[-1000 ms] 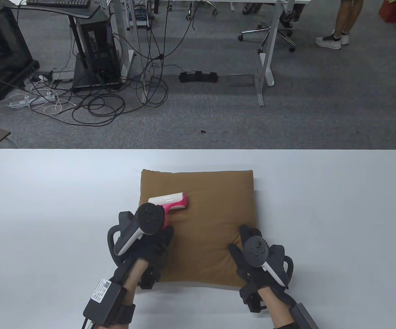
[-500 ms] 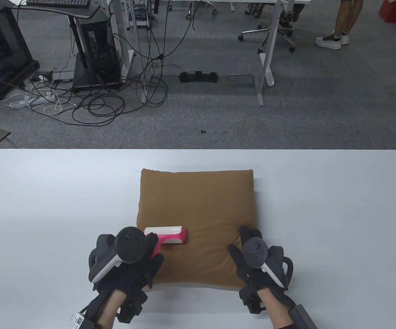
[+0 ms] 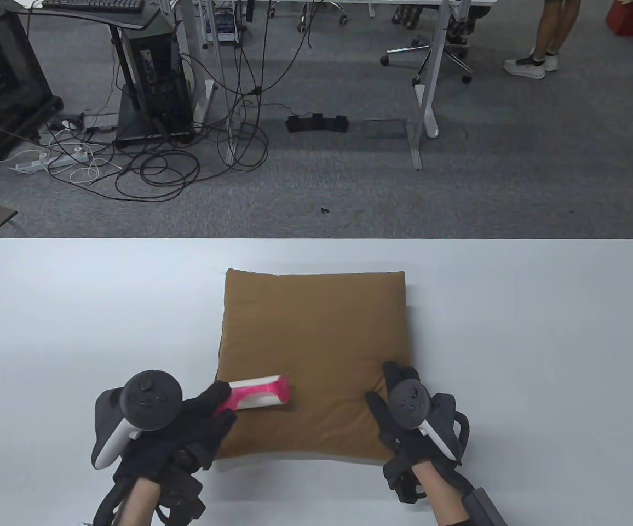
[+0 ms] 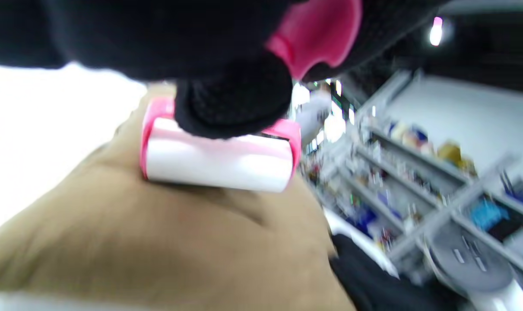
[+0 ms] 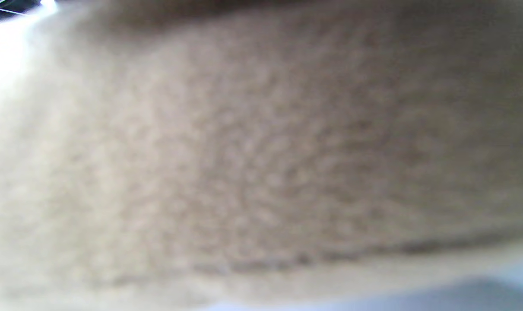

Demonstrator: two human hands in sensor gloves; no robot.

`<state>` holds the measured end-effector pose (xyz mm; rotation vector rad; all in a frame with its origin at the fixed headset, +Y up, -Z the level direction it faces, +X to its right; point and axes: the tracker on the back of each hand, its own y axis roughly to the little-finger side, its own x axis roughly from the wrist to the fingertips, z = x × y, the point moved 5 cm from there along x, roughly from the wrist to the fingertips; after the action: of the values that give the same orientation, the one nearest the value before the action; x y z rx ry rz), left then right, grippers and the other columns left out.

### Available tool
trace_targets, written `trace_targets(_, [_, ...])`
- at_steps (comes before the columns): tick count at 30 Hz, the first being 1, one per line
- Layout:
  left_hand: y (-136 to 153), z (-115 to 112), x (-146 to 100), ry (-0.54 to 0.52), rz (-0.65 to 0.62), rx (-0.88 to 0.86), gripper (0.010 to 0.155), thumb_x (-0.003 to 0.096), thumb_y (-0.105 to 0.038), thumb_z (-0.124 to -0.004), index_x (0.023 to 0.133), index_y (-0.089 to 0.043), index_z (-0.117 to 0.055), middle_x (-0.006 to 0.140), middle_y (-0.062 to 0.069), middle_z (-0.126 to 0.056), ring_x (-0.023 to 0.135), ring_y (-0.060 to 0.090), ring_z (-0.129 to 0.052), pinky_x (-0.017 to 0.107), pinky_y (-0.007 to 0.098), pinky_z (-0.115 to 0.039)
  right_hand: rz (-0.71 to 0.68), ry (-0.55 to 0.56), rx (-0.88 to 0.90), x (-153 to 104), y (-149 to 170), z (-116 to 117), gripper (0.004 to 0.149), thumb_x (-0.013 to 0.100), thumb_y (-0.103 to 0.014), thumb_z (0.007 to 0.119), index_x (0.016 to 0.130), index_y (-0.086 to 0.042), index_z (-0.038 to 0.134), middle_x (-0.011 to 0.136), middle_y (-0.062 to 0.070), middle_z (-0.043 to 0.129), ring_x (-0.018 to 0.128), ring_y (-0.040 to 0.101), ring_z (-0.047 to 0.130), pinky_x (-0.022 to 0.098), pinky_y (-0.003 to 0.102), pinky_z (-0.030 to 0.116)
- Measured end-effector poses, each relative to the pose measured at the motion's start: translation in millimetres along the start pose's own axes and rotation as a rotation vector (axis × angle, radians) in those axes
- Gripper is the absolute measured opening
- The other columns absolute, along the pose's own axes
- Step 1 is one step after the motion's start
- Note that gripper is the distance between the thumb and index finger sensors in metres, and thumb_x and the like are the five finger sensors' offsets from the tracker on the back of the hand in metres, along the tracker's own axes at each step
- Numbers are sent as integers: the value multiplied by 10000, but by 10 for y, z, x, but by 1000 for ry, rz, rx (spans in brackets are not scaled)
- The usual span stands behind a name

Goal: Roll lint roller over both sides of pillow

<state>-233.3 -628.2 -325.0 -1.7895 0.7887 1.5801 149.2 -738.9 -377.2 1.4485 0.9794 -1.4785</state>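
A brown square pillow point(image 3: 316, 350) lies flat on the white table point(image 3: 513, 329). My left hand point(image 3: 201, 416) grips the pink handle of a lint roller point(image 3: 256, 392), whose white roll lies on the pillow near its near-left corner. In the left wrist view the roller point(image 4: 218, 160) presses on the brown pillow point(image 4: 157, 250) below my gloved fingers point(image 4: 231, 103). My right hand point(image 3: 404, 416) rests flat on the pillow's near-right corner. The right wrist view shows only blurred pillow fabric point(image 5: 261, 151) close up.
The table's far edge runs across the table view, with grey carpet, tangled cables point(image 3: 152, 164), desk legs point(image 3: 423, 109) and a standing person's feet point(image 3: 533, 63) beyond. Bare table surface lies to the left and right of the pillow.
My left hand has drawn the roller toward me and leftward along the pillow's left side, from its middle to its near-left corner. My right hand has stayed put on the near-right corner.
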Motion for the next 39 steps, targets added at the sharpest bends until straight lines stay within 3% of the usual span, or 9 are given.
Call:
trace_targets(3, [188,137,58,-178,57,-37,626,527,-422,-691,1009,-27,-632,464,77,-1069,31,105,-970,187,441,-883,-3,39,41,-40,-22,-95,691,585,-575,520,1134,-248,256,1173,300,334,821,583,775,534,667,681])
trace_targets(6, [425,80,171,-292,125,-111,654,529,-411,-646,1026,3,-544,569,96,-1034,85,119,-978,225,458,-875,-4,55,61,-55,-27,-178,730,583,-578,522,1136,-203,227,1169,324,329,856,604,720,548,685,654])
trace_targets(13, [803,-256,393,-381,162,-219,650,532,-407,-613,1050,-32,-494,632,103,-993,137,119,-977,264,461,-868,120,-87,69,-34,234,-201,822,563,-628,474,1131,-106,188,1069,464,535,820,613,769,538,697,654])
trace_targets(17, [974,-377,363,-432,146,-372,649,535,-407,-612,1050,-30,-493,646,108,-984,154,128,-977,280,471,-862,179,-228,30,-34,312,-98,924,516,-708,424,1121,-61,161,974,449,702,663,501,943,444,621,751])
trace_targets(20, [1128,-360,255,-510,221,-409,650,526,-396,-624,1039,-15,-508,637,128,-985,141,147,-974,272,488,-855,143,-210,-7,-38,192,-116,949,499,-732,443,1125,-68,183,934,416,781,588,456,989,395,586,782])
trace_targets(24, [1296,-322,201,-505,252,-497,650,525,-392,-628,1033,-4,-516,629,137,-988,132,153,-974,265,494,-854,144,-227,-70,-9,99,-17,966,500,-733,478,1120,-67,151,934,365,817,585,435,989,394,571,785])
trace_targets(28, [1345,-274,173,-516,251,-499,650,525,-392,-632,1031,1,-521,623,138,-991,127,149,-975,262,490,-856,143,-151,55,73,104,-22,916,539,-623,585,1115,-33,186,863,255,863,623,391,937,459,596,746])
trace_targets(34, [1333,-315,157,-467,229,-575,652,526,-395,-632,1031,1,-519,631,133,-988,134,145,-978,267,487,-859,174,151,322,72,337,-677,702,582,-406,677,1119,-65,381,772,229,895,573,355,913,460,619,729])
trace_targets(39, [1264,-326,132,-446,193,-688,650,533,-397,-620,1037,-4,-506,650,127,-978,145,138,-973,277,482,-857,110,468,410,-213,410,-1627,607,590,-279,702,1113,-110,444,747,256,909,565,374,905,472,638,716])
